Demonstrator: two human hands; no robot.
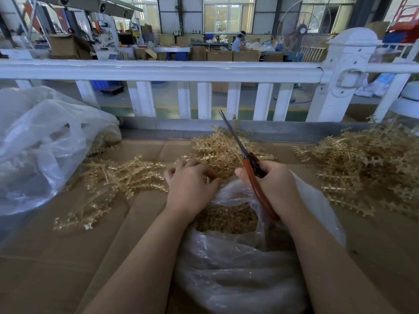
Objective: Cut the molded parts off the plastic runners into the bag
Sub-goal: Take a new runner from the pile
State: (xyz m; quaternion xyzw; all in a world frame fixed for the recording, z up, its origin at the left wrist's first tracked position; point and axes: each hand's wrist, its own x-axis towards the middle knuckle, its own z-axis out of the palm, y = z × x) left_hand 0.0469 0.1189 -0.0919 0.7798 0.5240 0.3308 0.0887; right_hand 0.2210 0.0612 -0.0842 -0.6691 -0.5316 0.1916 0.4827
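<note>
Cardboard-covered worktable (68,257) bounded at its far edge by a white railing (158,70). A large clear bag (34,143) lies at far left. Heaps of tan plastic runners, with molded parts attached, lie in three groups: right pile (362,168), centre pile (222,148) and left scatter (108,180). The collecting bag (238,275), clear plastic, sits open between the forearms at the near edge, already holding a layer of cut parts (226,219). The right hand (274,184) grips the orange handles of the scissors (247,159), fingers curled round them; the blades point up and away, nearly closed, cutting nothing. The left hand (190,184) reaches palm-down into the near edge of the centre pile, fingers bent over the runners; whether it has one pinched cannot be told. Judged step: fetching the next runner, between cuts. The next move calls for lifting one runner clear of the tangle, bringing it over the bag mouth, and opening the blades.
</note>
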